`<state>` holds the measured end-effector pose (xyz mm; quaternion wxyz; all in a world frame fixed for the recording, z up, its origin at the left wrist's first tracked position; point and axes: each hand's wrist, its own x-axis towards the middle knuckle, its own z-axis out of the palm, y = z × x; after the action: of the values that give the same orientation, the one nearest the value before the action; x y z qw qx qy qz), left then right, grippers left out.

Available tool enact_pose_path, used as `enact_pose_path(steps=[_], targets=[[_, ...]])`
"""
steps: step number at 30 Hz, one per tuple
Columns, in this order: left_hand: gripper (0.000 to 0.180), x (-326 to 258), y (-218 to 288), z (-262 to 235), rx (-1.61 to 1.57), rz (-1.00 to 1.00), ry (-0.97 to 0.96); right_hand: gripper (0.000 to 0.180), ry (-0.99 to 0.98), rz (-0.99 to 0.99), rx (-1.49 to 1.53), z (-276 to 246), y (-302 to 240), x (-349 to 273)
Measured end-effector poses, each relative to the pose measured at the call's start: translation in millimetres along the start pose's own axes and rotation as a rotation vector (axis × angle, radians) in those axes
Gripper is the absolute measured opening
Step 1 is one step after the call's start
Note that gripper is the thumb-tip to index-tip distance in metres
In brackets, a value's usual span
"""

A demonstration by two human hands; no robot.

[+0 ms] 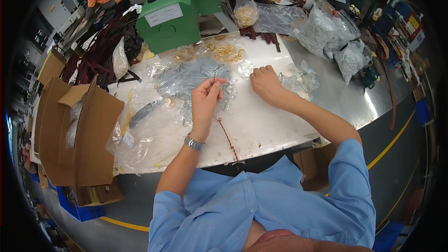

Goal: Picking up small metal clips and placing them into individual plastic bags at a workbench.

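The left hand (206, 94) pinches the braided cord's (227, 136) end in a tight grip; the right hand (264, 83) rests curled on the counter (261, 126); the dangling cord could snag the metal clips (196, 77).

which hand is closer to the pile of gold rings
Left. The left hand is just below the gold rings; the right hand lies further off, to their lower right.

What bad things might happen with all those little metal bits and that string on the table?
1. The braided cord hangs over the table edge near the person's body, so it might snag and get tugged from the left hand.
2. The small silver metal parts lie loose on slippery plastic sheets; a nudge from the right hand might scatter them.
3. The gold rings sit right beside the silver parts, so the two kinds may mix.
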<state>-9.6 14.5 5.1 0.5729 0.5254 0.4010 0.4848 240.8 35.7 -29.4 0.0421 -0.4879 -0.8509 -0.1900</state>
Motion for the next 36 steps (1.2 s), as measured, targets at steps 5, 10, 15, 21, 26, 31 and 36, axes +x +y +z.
enact_pose_path(steps=[5,10,15,21,26,31,36], targets=[[0.019,2.8,17.4,-16.4,-0.185,0.130,0.208,0.012,-0.035,-0.061,0.140,-14.4,-0.7,1.9],[0.019,10.7,20.3,-34.5,-0.190,0.146,0.204,0.008,0.018,0.240,0.609,-56.2,-2.3,11.5],[0.024,15.1,11.0,-23.8,0.190,0.314,0.053,0.015,-0.256,0.311,1.630,-92.6,-8.3,15.2],[0.020,8.9,21.0,-35.4,0.120,0.194,-0.223,0.018,-0.373,0.371,1.787,-96.1,-18.7,16.1],[0.018,-6.8,34.6,-55.6,0.541,0.179,-0.191,0.022,-0.197,0.449,1.617,-63.0,-17.2,29.1],[0.018,-13.9,16.3,-60.8,0.627,0.197,-0.280,0.031,0.120,0.302,1.053,-51.2,-35.4,72.7],[0.017,-12.9,-17.0,-56.5,0.785,0.306,-0.153,0.036,0.129,0.279,0.701,-27.3,-50.5,100.7]])
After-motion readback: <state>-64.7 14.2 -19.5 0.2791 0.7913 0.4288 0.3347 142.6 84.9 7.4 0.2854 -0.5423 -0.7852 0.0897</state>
